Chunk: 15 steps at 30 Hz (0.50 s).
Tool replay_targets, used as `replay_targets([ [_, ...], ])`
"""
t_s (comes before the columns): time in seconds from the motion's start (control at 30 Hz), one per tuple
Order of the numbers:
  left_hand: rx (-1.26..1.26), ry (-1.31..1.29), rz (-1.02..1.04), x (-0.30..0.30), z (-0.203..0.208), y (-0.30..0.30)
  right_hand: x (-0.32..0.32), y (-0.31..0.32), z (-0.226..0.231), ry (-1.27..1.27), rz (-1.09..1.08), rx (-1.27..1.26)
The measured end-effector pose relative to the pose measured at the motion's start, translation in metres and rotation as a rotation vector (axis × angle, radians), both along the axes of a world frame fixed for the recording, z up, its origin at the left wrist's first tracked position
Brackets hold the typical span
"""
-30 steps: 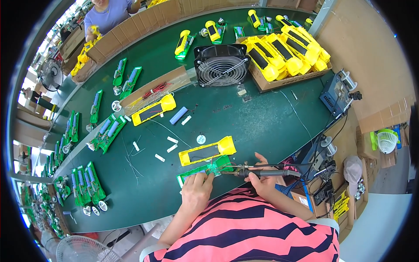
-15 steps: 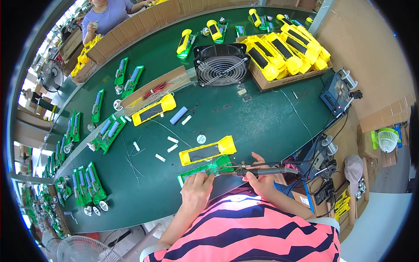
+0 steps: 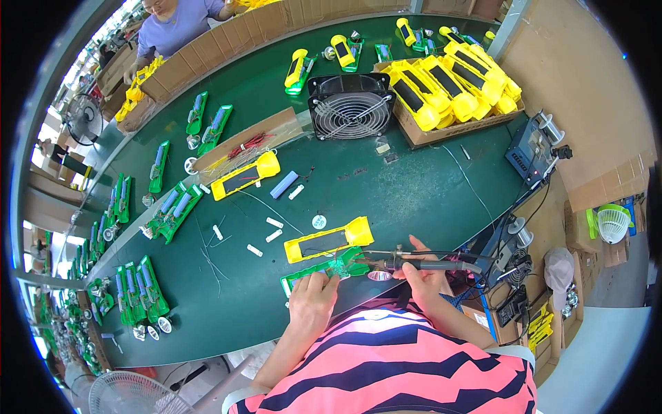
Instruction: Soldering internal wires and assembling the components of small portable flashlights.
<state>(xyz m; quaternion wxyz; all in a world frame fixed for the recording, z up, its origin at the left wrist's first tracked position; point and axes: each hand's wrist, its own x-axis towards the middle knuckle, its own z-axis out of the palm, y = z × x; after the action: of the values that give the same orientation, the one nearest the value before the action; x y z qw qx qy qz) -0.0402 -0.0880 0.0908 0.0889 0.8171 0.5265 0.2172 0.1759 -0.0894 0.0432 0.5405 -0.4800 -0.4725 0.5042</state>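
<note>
My left hand [image 3: 312, 302] has its fingers closed on the near left side of a green plastic lamp housing [image 3: 355, 266]. A circuit board and thin wires lie inside that housing, and part of a blue battery cell shows by my fingertips. My right hand [image 3: 426, 279] grips a soldering iron [image 3: 431, 265] that points left, its tip end near the housing's right end. Under the iron sits a shiny reflector cup [image 3: 379, 275]. Just behind the green housing lies a yellow housing [image 3: 327, 243] with a dark panel.
Beyond are a black fan [image 3: 352, 110] and a carton [image 3: 441, 127] of yellow housings. White strips [image 3: 274, 235], a blue battery [image 3: 283, 185] and another yellow housing [image 3: 246, 176] lie left. Several green assemblies [image 3: 141, 286] line the left. A soldering station [image 3: 531, 152] stands right.
My right hand and the soldering iron have shifted slightly right, and the reflector cup now shows under the iron. The left hand stays on the green housing. The person opposite has lowered a hand.
</note>
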Motion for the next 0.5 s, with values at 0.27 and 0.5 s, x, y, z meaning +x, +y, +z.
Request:
replay_targets([
  [0.27,-0.029,-0.136,0.412,-0.034,-0.002,0.037,0.014,0.012,0.010,0.097,-0.255,0.078],
  [0.5,-0.007,-0.123,0.341,-0.029,-0.002,0.024,0.026,0.016,0.009,0.036,-0.331,0.095],
])
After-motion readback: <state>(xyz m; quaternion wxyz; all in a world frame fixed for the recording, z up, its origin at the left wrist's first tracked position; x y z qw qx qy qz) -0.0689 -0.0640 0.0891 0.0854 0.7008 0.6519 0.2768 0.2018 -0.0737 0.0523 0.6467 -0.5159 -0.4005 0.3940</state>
